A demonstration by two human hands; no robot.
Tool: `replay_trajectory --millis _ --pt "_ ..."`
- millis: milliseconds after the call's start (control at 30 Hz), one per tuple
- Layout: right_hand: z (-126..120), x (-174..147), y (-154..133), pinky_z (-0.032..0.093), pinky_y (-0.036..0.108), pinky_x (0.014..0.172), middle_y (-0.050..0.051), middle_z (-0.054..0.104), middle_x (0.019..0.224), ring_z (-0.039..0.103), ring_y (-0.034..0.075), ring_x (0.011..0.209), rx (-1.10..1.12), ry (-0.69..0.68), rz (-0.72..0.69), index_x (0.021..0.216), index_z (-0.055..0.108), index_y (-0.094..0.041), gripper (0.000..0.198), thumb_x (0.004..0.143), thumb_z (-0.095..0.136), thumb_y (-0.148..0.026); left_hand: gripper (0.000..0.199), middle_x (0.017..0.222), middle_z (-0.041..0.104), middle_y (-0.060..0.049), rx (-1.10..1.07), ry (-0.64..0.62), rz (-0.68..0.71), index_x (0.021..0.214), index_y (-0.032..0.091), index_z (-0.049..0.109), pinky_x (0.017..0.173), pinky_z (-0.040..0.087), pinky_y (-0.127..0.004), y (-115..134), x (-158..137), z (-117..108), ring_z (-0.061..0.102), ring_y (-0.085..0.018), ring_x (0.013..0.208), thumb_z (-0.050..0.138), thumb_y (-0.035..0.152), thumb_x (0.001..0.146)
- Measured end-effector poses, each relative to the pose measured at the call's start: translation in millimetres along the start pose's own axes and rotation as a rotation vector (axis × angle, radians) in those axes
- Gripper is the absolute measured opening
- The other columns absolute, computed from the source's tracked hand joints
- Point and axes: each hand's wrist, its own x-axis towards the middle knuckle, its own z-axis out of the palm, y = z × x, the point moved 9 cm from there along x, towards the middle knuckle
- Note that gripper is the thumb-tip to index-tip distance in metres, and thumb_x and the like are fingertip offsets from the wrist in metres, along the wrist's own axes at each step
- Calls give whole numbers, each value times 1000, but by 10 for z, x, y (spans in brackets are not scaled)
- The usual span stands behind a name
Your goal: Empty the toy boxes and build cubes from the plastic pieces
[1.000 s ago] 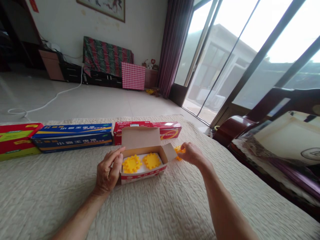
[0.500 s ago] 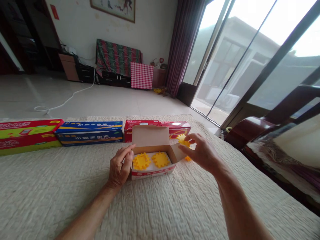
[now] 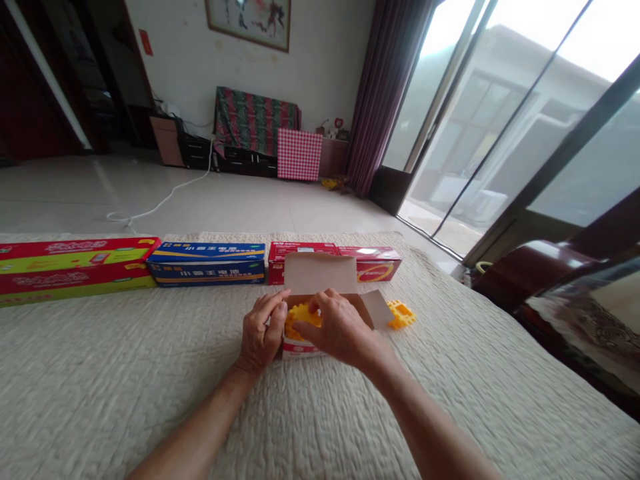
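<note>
A small cardboard box with its lid flap raised stands on the cream quilted cover. My left hand is closed on the box's left end, thumb and fingers pinching its side. Over the box opening, my right hand holds a yellow toothed plastic building piece between thumb and fingers. Its palm and fingers hide most of the box's inside, so the other pieces there hardly show. Another yellow building piece lies on the cover just right of the box's side flap.
Behind the box runs a row of boxes: a red and green one, a blue one and red ones. The quilted cover spreads all around. A dark wooden armrest stands at the right.
My right hand has brought a yellow building piece leftward from beside the right flap to over the box. My left hand stays at the box's left end. The view has shifted slightly.
</note>
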Motion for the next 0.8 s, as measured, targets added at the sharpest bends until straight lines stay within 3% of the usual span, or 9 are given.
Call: replay_trajectory --millis 100,233,333,433,500,600,700,800 --pt "-100 -8 -27 47 33 70 7 63 88 60 17 73 40 23 -14 85 61 -19 30 78 62 -48 33 109 71 -9 1 3 3 109 17 68 91 51 -35 14 5 -3 64 -21 103 42 30 92" --pt "-528 -64 115 44 31 65 6 65 81 58 16 70 62 110 -19 76 61 -20 22 82 57 -41 34 108 71 -9 7 6 -3 109 17 68 90 52 -34 7 7 -4 64 -20 101 42 30 92" --pt "-950 -131 487 42 30 61 4 67 75 57 15 65 33 233 82 74 64 -20 22 83 53 -37 34 107 71 -9 0 3 -1 110 15 68 90 52 -33 -13 -2 3 64 -20 100 42 30 92" --pt "-1237 -221 1009 43 30 63 5 69 77 60 17 68 -107 300 278 79 67 -19 21 82 52 -33 35 107 70 -9 -5 -3 -10 110 15 68 89 52 -32 -52 -17 10 65 -20 99 43 31 92" --pt "-1255 -269 1348 44 30 66 8 70 87 62 19 76 -191 236 404 88 68 -17 22 80 55 -33 35 108 70 -9 -5 -2 -16 110 14 68 90 51 -32 -76 -24 7 64 -20 100 44 32 92" --pt "-1071 -315 1724 46 30 70 12 69 100 64 22 86 -231 58 516 97 68 -15 34 76 61 -41 35 111 70 -9 1 5 -20 109 15 68 91 51 -33 -93 -27 -3 64 -20 102 44 34 92" --pt "-843 -319 1886 46 29 72 13 67 102 64 22 88 -254 -63 527 98 69 -16 39 73 65 -45 36 112 70 -8 5 7 -25 109 16 69 90 52 -32 -95 -27 -7 65 -21 103 44 36 91" --pt "-696 -297 1954 47 28 74 13 64 103 64 22 87 -276 -90 514 97 70 -16 37 69 68 -41 36 112 70 -9 3 8 -23 108 16 69 90 52 -31 -95 -30 -7 65 -21 103 45 35 91"
